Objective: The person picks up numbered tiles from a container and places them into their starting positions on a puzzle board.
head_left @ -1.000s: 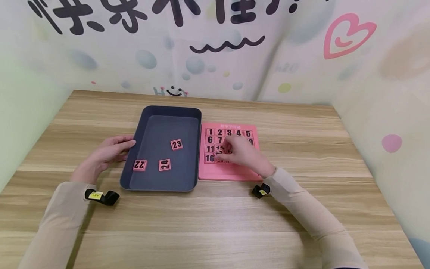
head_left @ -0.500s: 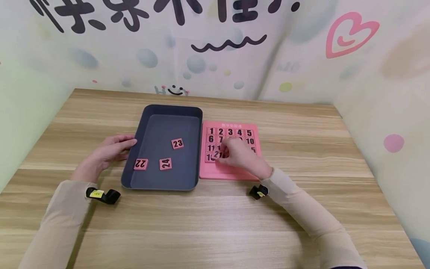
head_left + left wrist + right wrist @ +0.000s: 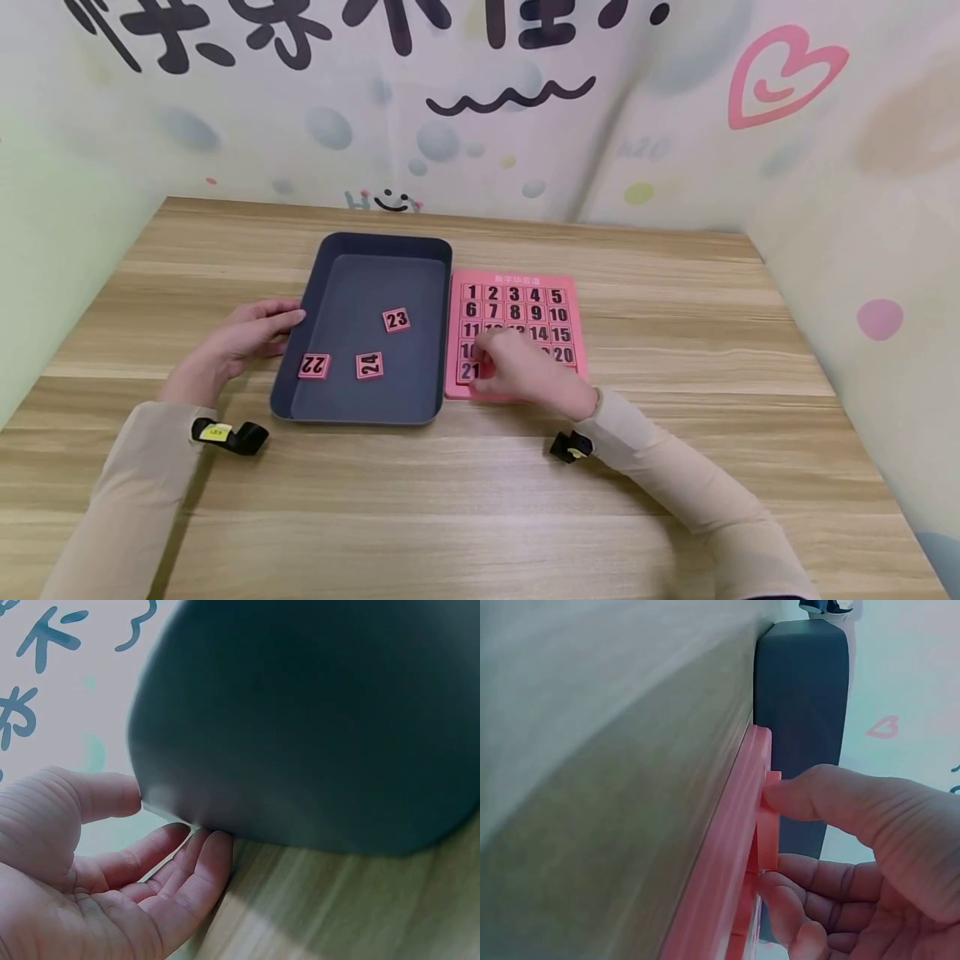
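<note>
My right hand (image 3: 528, 367) pinches the pink number tile 21 (image 3: 468, 372) at the lower left corner of the pink number puzzle board (image 3: 453, 333). In the right wrist view, the thumb and fingertips are at opposite edges of this tile (image 3: 769, 836), which stands slightly above the board's frame. Rows of tiles from 1 to 20 fill the board above it, some of them covered by the hand. My left hand (image 3: 243, 335) rests its fairly relaxed fingers against the outer left wall of the dark grey tray (image 3: 300, 735). Tiles 22 (image 3: 314, 366), 23 (image 3: 396, 320) and 24 (image 3: 369, 365) lie in the tray.
The tray's right side stands directly beside the board on a wood-grain table (image 3: 465, 500). A printed cloth wall (image 3: 300, 158) rises behind the table's far edge. Each sleeve carries a black wrist camera, such as the left one (image 3: 243, 438).
My right hand has brought tile 21 from above the board's left columns down toward the near left corner, below tile 16. The left hand and the tray look unmoved.
</note>
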`<state>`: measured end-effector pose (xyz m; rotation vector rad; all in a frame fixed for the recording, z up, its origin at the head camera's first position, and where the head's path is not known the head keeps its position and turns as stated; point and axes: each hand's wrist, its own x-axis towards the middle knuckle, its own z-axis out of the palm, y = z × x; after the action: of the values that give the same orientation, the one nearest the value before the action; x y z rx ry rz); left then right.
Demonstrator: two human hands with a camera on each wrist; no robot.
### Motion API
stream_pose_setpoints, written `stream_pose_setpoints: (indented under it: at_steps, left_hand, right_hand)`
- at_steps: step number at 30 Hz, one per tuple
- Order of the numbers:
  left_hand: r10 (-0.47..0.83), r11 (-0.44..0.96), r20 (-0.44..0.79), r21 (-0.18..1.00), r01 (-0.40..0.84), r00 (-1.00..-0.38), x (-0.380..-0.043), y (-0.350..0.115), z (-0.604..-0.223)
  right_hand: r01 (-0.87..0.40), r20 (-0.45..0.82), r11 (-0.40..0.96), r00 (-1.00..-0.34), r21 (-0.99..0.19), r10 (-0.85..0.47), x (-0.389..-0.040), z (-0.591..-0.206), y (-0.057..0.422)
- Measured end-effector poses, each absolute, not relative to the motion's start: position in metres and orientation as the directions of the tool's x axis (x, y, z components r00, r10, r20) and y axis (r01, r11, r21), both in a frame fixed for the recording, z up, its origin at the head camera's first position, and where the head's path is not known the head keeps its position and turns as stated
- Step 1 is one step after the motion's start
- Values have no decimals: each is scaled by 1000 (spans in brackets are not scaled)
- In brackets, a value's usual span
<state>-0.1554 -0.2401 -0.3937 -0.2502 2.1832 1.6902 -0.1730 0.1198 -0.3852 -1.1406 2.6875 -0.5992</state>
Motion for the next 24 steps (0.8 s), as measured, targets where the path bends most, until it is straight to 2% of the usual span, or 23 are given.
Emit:
stream_pose_setpoints:
  at_steps: [7, 11, 24]
  left_hand:
    - [91, 275, -390, 894, -353, -916, -156, -241, -394]
    - [94, 279, -390, 893, -352, -916, -156, -240, -394]
    - [94, 271, -387, 896, -351, -917, -155, -240, -394]
  right_hand:
    - [-565, -85, 687, -741, -458, -666, -174, -382, 115]
    - [-545, -121, 717, -753, -435, -646, -173, -380, 112]
    - [-537, -107, 701, -754, -469, -648, -172, -381, 111]
